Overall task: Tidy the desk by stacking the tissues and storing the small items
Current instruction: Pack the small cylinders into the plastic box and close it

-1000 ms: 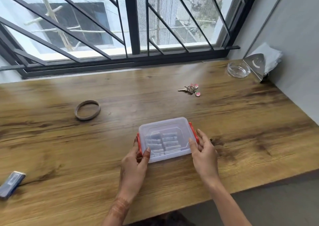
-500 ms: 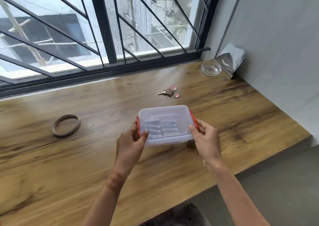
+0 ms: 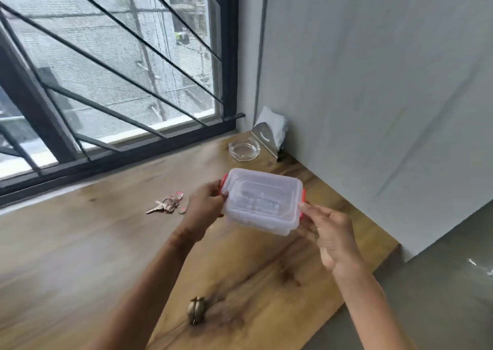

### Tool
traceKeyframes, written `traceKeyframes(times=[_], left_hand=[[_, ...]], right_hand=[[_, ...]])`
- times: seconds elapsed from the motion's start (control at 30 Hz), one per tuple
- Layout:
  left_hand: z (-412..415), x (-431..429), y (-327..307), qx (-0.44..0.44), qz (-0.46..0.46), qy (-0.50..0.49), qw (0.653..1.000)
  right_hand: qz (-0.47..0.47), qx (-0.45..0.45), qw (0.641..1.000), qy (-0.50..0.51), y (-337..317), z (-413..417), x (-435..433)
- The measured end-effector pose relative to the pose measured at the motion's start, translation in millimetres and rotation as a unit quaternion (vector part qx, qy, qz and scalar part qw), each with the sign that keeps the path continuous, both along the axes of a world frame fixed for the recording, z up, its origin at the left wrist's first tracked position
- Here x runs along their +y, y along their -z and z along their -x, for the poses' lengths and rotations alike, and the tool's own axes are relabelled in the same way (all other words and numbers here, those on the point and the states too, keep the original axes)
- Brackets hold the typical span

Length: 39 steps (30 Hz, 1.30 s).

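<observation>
The clear plastic box with red clips (image 3: 262,201) is up in the air; the left hand (image 3: 204,208) and right hand (image 3: 329,236) grip its ends; silver keys (image 3: 166,206) and a round glass dish (image 3: 244,148) lie on the brown wooden desk (image 3: 80,243).

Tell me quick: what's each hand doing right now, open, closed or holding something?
Left hand: holding the left end of the lidded plastic box.
Right hand: holding the same box by its right end.
</observation>
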State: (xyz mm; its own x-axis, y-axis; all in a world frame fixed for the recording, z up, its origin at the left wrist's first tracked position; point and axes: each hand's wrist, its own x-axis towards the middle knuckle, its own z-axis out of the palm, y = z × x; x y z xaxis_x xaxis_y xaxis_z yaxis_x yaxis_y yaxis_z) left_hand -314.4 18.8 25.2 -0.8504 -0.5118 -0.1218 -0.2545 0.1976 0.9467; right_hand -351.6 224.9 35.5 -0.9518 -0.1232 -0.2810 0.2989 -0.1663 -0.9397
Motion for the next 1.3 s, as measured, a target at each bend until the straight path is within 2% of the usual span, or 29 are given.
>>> traceKeyframes(times=[0.1, 0.27, 0.47, 0.57, 0.9, 1.17, 1.3], left_hand=[[61.6, 13.7, 7.5, -0.020, -0.007, 0.037, 0.999], [136.9, 33.5, 16.6, -0.038, 0.044, 0.056, 0.997], [193.1, 48.5, 29.8, -0.050, 0.092, 0.055, 0.993], [210.4, 53.6, 36.1, -0.055, 0.087, 0.041, 0.994], [242.0, 57.9, 50.3, -0.037, 0.093, -0.035, 0.994], [236.7, 57.3, 56.0, -0.067, 0.179, -0.034, 0.981], [218.9, 64.3, 56.9, -0.048, 0.198, -0.064, 0.977]], right_hand=[[0.019, -0.031, 0.999, 0.009, 8.6, 41.7, 20.1], [0.057, -0.074, 0.996, 0.017, 25.9, 93.9, 37.3], [0.085, -0.121, 0.988, 0.049, 47.7, 131.1, 45.5], [0.098, -0.127, 0.984, 0.075, 54.4, 137.2, 46.2], [0.136, -0.143, 0.974, 0.107, 69.1, 148.9, 38.0], [0.117, -0.118, 0.981, 0.101, 72.8, 146.7, 36.6], [0.085, -0.096, 0.988, 0.089, 70.6, 147.0, 38.3]])
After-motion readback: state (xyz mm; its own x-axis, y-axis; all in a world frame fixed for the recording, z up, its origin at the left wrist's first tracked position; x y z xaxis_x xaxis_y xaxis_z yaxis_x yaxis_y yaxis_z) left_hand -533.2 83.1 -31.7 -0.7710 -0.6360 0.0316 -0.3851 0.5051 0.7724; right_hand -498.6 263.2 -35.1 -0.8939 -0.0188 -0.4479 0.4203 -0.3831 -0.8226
